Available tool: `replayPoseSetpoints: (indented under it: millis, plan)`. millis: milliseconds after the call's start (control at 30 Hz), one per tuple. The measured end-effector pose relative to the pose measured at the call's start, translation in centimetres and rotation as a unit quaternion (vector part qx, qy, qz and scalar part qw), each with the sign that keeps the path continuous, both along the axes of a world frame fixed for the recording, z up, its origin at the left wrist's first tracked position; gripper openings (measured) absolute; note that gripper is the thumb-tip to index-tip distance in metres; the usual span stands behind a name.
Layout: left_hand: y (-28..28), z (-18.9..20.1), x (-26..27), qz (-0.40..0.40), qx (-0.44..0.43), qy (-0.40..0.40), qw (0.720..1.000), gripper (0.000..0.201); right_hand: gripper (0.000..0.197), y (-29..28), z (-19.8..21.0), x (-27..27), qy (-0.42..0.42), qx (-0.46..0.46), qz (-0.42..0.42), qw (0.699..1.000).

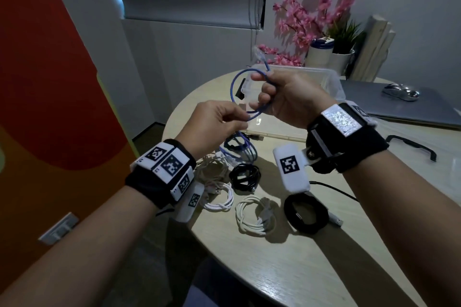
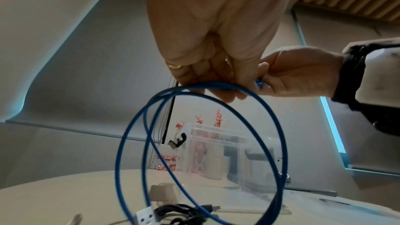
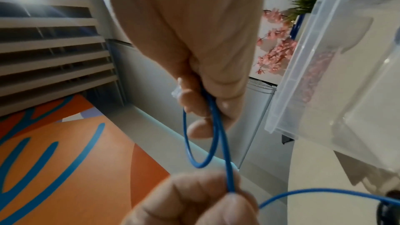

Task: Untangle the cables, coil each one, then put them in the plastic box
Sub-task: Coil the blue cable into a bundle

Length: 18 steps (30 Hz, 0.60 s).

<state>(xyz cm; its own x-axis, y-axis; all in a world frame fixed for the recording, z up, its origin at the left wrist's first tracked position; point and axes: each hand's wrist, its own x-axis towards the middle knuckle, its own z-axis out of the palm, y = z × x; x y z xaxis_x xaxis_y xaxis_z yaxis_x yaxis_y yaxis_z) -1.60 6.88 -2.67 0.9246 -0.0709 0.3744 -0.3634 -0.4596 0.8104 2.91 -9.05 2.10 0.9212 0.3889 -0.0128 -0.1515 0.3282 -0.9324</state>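
- Blue cable (image 1: 238, 86): held up in the air above the counter (image 1: 311, 252), between the two hands, in front of the plastic box (image 1: 331, 82). One loop is formed near the right hand; its clear plug (image 1: 258, 53) sticks up above that hand's fingers. The rest hangs down to a blue tangle (image 1: 240, 148) on the counter.
- Right hand (image 1: 287, 97): its grip is closed round the loop, fingers curled about the strands.
- Left hand (image 1: 214, 124): pinches a lower stretch of the blue cable between thumb and fingertips, the other fingers curled in.
- Plastic box: clear, lid off, standing at the far side of the counter behind the hands.
- Other cables on the counter, nearer the person: a white coil (image 1: 257, 215), a black coil (image 1: 305, 214), a smaller black bundle (image 1: 244, 176), and white cables (image 1: 217, 189) to the left.
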Motion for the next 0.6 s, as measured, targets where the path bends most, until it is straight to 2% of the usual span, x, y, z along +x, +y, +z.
replayPoseSetpoints:
  millis: [200,300,400,467,600]
  plan:
    - [2.1,0.0,0.1,0.075,0.197,0.008,0.978,0.009,0.026,-1.5,0.6,0.4,-0.075,-0.042,-0.035,0.996]
    - [3.6,0.3,0.5,0.120,0.241,-0.003,0.963,0.009,0.028,-2.5,1.2,0.5,-0.102,-0.077,-0.051,0.990]
    - [4.7,0.3,1.2,0.204,0.194,-0.076,0.957,0.006,0.027,-3.5,1.4,0.7,-0.126,-0.111,-0.055,0.984]
    - [4.8,0.6,1.5,0.252,0.135,-0.076,0.955,0.006,0.026,-3.6,1.2,0.7,-0.133,-0.125,-0.045,0.982]
    - [3.6,1.8,1.3,0.169,-0.062,-0.015,0.983,0.024,0.022,-2.4,0.8,0.2,-0.158,-0.195,-0.004,0.968]
